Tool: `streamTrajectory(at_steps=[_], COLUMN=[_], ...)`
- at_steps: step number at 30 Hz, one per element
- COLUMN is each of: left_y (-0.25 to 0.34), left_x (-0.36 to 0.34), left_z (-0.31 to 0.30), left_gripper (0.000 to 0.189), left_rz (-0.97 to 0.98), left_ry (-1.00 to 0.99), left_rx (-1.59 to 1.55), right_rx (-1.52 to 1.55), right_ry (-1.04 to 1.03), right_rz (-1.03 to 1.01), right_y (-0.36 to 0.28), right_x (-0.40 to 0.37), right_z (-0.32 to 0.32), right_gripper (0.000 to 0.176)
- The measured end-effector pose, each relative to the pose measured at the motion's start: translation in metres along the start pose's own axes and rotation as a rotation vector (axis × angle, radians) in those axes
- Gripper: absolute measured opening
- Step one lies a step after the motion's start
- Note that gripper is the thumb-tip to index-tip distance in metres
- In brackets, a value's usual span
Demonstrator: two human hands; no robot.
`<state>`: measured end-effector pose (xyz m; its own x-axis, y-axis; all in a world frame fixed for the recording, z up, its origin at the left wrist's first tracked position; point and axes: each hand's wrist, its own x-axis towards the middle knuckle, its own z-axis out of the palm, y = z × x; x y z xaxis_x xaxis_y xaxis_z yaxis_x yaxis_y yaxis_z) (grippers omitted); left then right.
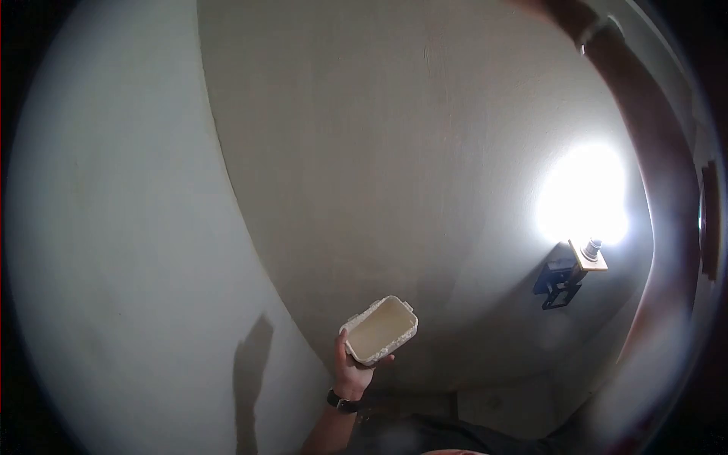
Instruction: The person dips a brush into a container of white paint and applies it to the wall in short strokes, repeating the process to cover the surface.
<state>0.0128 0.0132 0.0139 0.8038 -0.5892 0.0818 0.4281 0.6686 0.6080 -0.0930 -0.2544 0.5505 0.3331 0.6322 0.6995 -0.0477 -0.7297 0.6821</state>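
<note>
Low in the middle of the head view, my left hand (353,371), with a black watch on its wrist, is shut around a rectangular plastic tub (383,331). The tub tilts with its opening towards me; its inside is pale cream and its rim is crusted with a white, dried-looking material. My right arm reaches up along the right edge, with a band at the wrist. Only a dark part of my right hand (552,9) shows at the top edge; its fingers, and anything in them, are out of frame.
A large grey plastered surface (364,167) fills the middle, meeting a paler wall (114,189) along a curved line at left. A very bright bulb glows in a bracketed lamp holder (588,256) at right. A shadow of a hand and tub falls on the pale wall.
</note>
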Motion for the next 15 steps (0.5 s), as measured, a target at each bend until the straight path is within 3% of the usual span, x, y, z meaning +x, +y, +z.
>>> streamTrajectory(at_steps=[2, 5, 6, 7, 9, 10, 14, 15], left_y=[0.002, 0.003, 0.003, 0.003, 0.004, 0.004, 0.003, 0.004], left_x=[-0.002, -0.001, -0.001, -0.001, -0.004, -0.004, -0.003, -0.003], left_z=[0.003, 0.003, 0.003, 0.005, 0.009, 0.009, 0.006, 0.006], left_gripper=[0.062, 0.063, 0.063, 0.063, 0.063, 0.063, 0.063, 0.063], left_rz=[0.000, 0.000, 0.003, 0.006, 0.011, 0.011, 0.012, 0.012], left_ry=[0.000, 0.000, -0.005, -0.002, 0.015, 0.017, 0.000, -0.013], left_rx=[0.011, 0.029, 0.032, 0.028, 0.035, 0.031, 0.031, 0.036], right_rx=[-0.061, 0.118, 0.185, 0.187, 0.310, 0.401, 0.355, 0.405], right_ry=[0.076, -0.210, -0.159, -0.236, -0.452, -0.630, -0.571, -0.478], right_rz=[-0.343, -0.113, -0.226, -0.292, -0.274, -0.154, -0.139, -0.075], right_y=[-0.006, -0.060, -0.072, -0.088, -0.117, -0.125, -0.111, -0.098], right_x=[-0.044, -0.107, -0.131, -0.148, -0.164, -0.161, -0.140, -0.121], right_z=[0.041, 0.055, 0.066, 0.065, 0.056, 0.045, 0.053, 0.057], right_gripper=[0.017, 0.013, 0.013, 0.011, 0.019, 0.022, 0.026, 0.019])
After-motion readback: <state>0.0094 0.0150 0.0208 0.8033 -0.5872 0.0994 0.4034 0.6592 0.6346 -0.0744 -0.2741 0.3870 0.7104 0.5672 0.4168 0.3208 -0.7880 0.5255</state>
